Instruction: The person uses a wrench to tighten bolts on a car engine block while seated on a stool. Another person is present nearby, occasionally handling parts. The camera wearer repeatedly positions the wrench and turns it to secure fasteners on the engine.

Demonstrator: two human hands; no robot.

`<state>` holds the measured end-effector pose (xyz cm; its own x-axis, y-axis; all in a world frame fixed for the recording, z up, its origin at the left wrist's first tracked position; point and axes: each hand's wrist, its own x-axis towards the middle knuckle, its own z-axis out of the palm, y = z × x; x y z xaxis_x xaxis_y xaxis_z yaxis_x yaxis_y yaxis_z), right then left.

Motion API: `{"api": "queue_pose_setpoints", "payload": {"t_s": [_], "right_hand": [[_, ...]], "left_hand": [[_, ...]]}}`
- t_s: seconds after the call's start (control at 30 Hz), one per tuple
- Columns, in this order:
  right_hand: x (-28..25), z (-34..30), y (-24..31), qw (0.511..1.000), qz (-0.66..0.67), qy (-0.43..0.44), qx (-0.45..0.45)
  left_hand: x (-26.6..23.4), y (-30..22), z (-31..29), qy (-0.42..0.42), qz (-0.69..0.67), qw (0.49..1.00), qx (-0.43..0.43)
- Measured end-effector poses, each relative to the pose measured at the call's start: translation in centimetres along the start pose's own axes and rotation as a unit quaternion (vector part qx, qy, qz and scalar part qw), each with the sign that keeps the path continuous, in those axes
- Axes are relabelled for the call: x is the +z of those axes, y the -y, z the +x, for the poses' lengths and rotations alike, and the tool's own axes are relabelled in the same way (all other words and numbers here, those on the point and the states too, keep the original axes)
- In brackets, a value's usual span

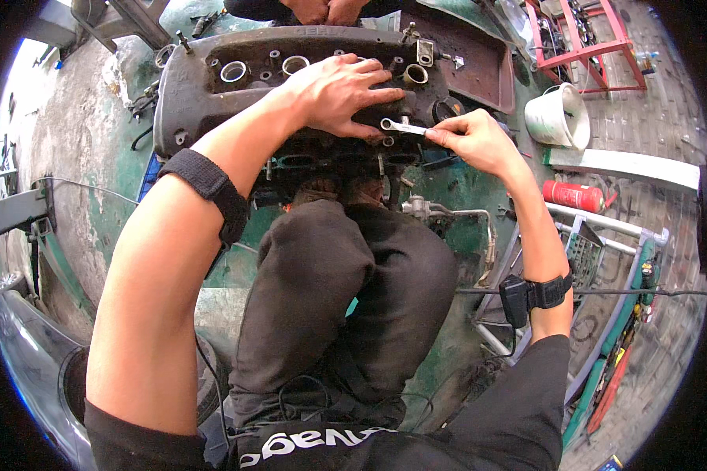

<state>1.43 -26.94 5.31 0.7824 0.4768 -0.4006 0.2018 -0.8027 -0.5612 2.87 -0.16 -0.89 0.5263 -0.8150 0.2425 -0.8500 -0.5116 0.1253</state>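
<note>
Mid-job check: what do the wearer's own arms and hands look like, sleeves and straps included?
The left hand and right hand are gloveless. Short dark sleeves cover the upper arms. A wide black fabric band circles the left forearm; a black strap with a small black box circles the right.

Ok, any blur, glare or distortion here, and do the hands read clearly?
Head view: edges bend inside a black fisheye rim; the upper left washes out to white; the paved floor at right smears; left hand, right hand and wrench look fairly sharp; shadow swallows detail beneath the engine cover.
</note>
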Motion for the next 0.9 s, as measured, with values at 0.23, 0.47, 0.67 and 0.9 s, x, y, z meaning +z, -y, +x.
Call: {"api": "queue_pose_setpoints", "payload": {"t_s": [0.23, 0.47, 0.67, 0.9], "right_hand": [[2.3, -0.6, 0.6, 0.974, 0.135, 0.073, 0.164], [6.4, -4.0, 6.4, 0.742, 0.591, 0.14, 0.283], [8.3, -4.7, 10.1, 0.687, 0.684, 0.056, 0.238], [5.3, -5.4, 5.5, 0.914, 0.376, -0.009, 0.154]], "left_hand": [[-0.2, 0.0, 0.1, 0.011, -0.01, 1.0, -0.001], [0.0, 0.0, -0.1, -0.015, 0.022, 1.0, 0.003], [-0.2, -0.1, 0.0, -0.002, 0.026, 1.0, 0.001], [-0.1, 0.1, -0.1, -0.014, 0.029, 0.999, 0.012]]}}
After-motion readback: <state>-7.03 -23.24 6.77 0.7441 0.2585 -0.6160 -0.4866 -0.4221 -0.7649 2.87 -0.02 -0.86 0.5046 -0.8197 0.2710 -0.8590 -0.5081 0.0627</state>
